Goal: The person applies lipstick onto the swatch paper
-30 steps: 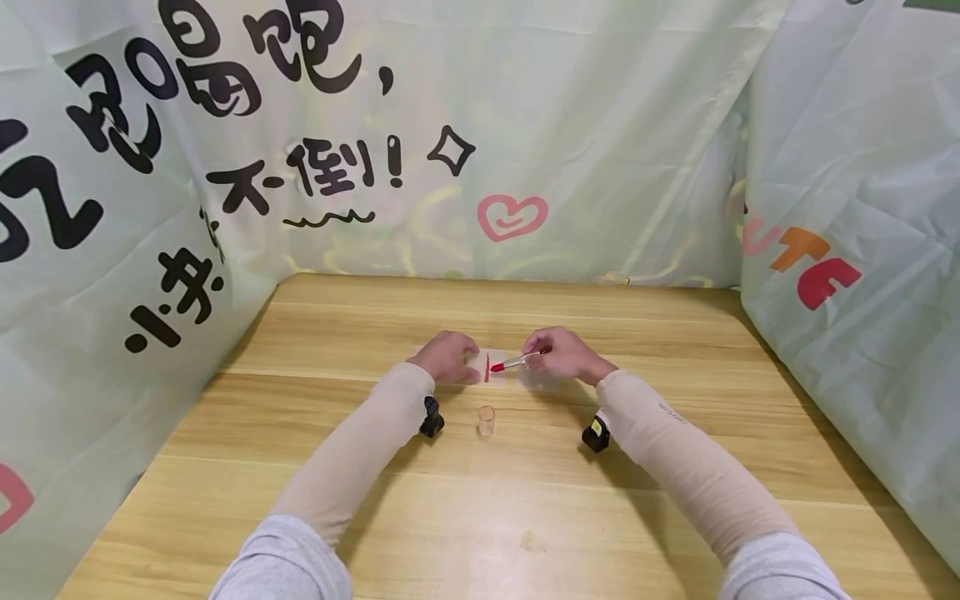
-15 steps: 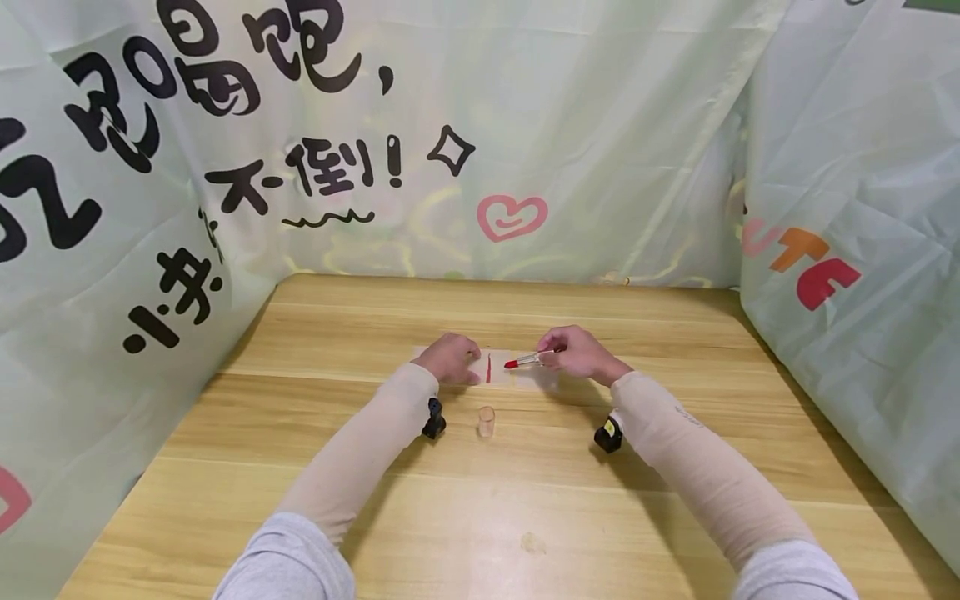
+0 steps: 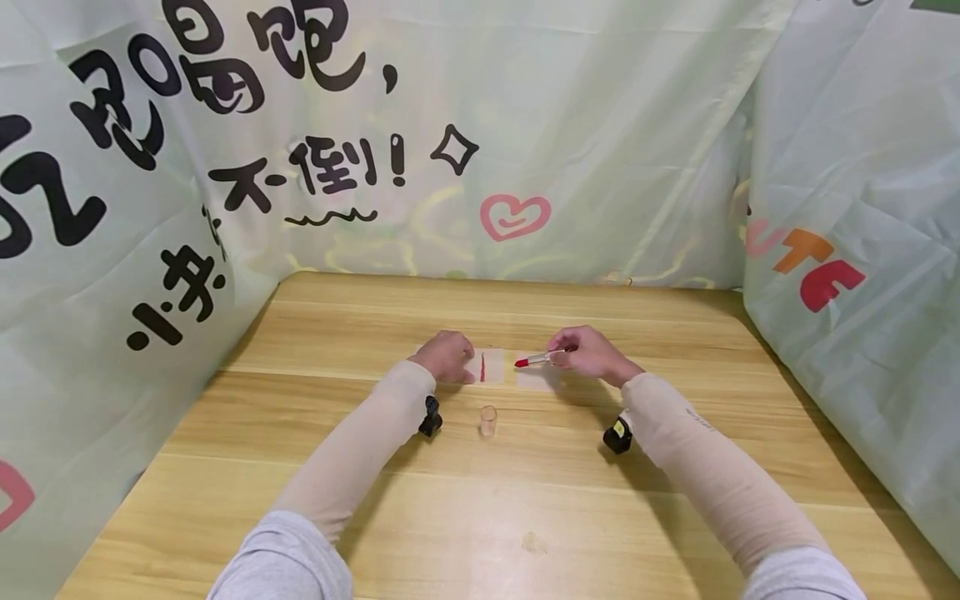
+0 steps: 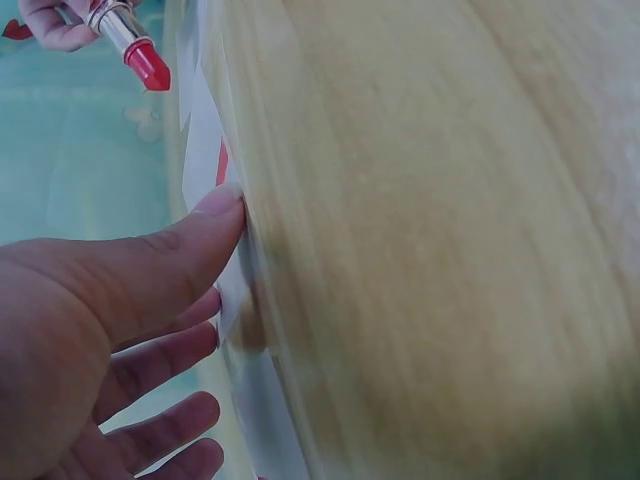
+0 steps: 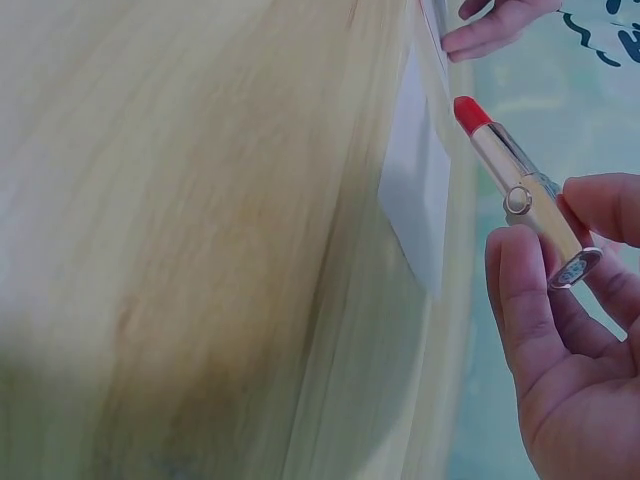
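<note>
My right hand (image 3: 592, 354) holds an uncapped lipstick (image 5: 525, 185) between thumb and fingers, its red tip pointing left and raised off the table. On the table, my left hand (image 3: 446, 357) rests on a piece of white paper (image 3: 494, 375) that carries a red streak (image 3: 483, 367). In the left wrist view, its thumb (image 4: 218, 205) presses near the paper's edge, with the other fingers spread and nearly straight. Beneath the lipstick lies a second white piece of paper (image 5: 415, 175), a narrow gap away from the first. A clear cap (image 3: 488, 421) stands nearer the person.
The wooden table (image 3: 420, 517) reaches back to a pale printed cloth (image 3: 600, 150), which also hangs at both sides. Small black devices, one by the left wrist (image 3: 430, 417) and one by the right (image 3: 617, 435), are worn on the arms.
My right hand has moved right with the lipstick, away from the red streak. The streaked paper has shifted slightly left with my left hand, and a gap shows between the two papers.
</note>
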Available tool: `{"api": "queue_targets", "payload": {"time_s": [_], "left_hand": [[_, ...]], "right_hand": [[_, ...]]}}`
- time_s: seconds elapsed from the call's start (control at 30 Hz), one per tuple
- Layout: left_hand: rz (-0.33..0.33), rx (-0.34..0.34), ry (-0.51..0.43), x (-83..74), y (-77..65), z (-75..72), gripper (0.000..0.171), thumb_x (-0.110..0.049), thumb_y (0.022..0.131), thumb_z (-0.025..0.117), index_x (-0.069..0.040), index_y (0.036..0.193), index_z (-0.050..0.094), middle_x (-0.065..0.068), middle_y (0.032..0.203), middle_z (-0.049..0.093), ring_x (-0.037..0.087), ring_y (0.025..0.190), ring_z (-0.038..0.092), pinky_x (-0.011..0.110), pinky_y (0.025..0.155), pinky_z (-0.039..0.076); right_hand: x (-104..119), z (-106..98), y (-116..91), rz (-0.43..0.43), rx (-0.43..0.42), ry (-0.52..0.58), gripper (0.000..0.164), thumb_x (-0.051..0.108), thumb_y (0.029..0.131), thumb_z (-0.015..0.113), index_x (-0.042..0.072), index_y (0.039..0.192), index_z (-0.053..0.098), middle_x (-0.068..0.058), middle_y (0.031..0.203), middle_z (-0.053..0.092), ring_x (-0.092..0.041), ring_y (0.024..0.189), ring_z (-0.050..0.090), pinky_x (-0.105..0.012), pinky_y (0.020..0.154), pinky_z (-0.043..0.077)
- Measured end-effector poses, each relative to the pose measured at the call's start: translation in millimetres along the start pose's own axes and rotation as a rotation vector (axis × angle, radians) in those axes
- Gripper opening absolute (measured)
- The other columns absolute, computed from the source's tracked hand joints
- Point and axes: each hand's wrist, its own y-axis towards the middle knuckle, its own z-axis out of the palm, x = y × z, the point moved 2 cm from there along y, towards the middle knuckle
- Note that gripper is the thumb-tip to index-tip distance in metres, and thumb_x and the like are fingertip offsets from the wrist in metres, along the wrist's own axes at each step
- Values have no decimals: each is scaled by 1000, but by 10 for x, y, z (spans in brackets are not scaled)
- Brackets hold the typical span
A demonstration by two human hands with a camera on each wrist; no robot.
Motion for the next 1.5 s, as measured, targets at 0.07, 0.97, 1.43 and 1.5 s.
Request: {"api": "queue_targets", "payload": {"time_s": [0.07,0.97,1.43,1.5], "left_hand": [[-5,-3,3,-1,0,-2,47,-28,83,79,-6,122,66,8,132,58,30,129,45,37,109,36],[142,-2,-81,-219,85,-3,43,-27,87,75,-6,123,65,7,129,61,24,125,50,35,105,40],[197,18,-70,-489,185,133,47,-27,88,74,-10,130,61,4,136,56,23,130,46,34,109,36],[204,18,-70,-514,193,145,46,-27,88,74,-10,129,62,4,136,56,23,130,46,34,108,37]], "right_hand": [[-15,-9,-3,5,-1,1,17,4,90,64,-5,104,64,-11,91,65,-26,83,62,-40,78,55],[-169,-169,-90,51,-57,-19,18,8,92,63,-4,105,63,-11,86,64,-23,76,57,-27,63,45],[-219,-177,-62,109,-124,-37,20,13,93,62,-1,106,64,-17,93,65,-29,82,60,-29,64,48],[-211,-178,-62,111,-130,-41,20,12,93,62,-1,107,64,-17,92,65,-29,81,60,-29,64,48]]}}
